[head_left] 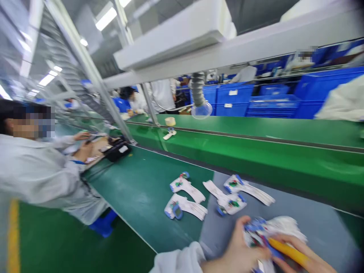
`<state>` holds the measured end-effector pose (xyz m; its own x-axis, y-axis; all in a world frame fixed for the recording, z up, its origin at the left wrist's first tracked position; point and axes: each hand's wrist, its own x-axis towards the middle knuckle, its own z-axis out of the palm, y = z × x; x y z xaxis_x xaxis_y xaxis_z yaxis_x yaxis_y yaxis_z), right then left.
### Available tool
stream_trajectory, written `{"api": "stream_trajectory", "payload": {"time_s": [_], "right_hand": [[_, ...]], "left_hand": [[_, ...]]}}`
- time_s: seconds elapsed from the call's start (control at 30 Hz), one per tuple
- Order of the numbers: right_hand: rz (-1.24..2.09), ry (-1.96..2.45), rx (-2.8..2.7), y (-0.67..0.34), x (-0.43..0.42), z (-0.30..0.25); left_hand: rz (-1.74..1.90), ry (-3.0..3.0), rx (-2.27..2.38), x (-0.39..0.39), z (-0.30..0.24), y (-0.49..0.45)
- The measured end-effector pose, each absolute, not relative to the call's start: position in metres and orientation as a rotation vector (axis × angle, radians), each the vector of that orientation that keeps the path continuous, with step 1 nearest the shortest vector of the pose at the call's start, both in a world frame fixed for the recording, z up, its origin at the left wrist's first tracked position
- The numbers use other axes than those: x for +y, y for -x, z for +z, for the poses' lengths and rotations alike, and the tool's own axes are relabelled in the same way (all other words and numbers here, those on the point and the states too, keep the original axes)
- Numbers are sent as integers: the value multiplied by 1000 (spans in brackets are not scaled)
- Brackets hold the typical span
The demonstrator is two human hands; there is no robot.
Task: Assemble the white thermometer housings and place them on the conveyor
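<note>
In the head view, a grey mat on the green desk [309, 204] leaves open room to the right of the hands, while four white-and-blue plastic parts [224, 197] lie just ahead of them. A co-worker [36, 170] works off to the left, and blue crates [233, 99] stand beyond the far belt. The left hand [244, 246] grips a bundle of white parts [273, 231] closely, and the right hand [301, 254] is closed around a yellow handle [287, 251] against it, neither grip open.

A co-worker in a white smock [40, 170] works at the green conveyor line [256, 140], with blue plastic crates [233, 99] beyond it beside a hanging flexible fume-extraction duct [198, 91].
</note>
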<state>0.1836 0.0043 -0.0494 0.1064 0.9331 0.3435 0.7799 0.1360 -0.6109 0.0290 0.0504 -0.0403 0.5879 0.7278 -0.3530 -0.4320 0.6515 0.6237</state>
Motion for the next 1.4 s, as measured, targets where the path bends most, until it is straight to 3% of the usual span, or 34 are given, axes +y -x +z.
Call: {"api": "stream_trajectory", "payload": {"time_s": [0.2,0.4,0.53,0.6,0.7,0.9,1.13,1.27,1.4], "right_hand": [[320,1839,-1902,-152,-24,-4],[129,1832,-1411,-155,-34,13],[753,1720,-1175,-186,-17,0],[906,1685,-1012,-208,3,-10],[732,1722,-846,-242,37,-21],[486,1846,-810,-259,57,-28],[187,2144,-1018,-233,-29,1],[-33,2571,-939,-274,-78,37],[18,2871,-912,-319,-93,45]], "left_hand": [[744,-556,664,47,-33,-21],[724,-672,718,44,-28,-12],[676,-751,714,44,-31,-14],[733,-852,713,45,-36,-17],[841,-1083,742,48,-47,-18],[714,-1514,917,53,-63,-16],[509,-2029,1024,51,-52,-39],[394,-2063,910,47,-43,-38],[320,-2001,839,47,-37,-30]]}}
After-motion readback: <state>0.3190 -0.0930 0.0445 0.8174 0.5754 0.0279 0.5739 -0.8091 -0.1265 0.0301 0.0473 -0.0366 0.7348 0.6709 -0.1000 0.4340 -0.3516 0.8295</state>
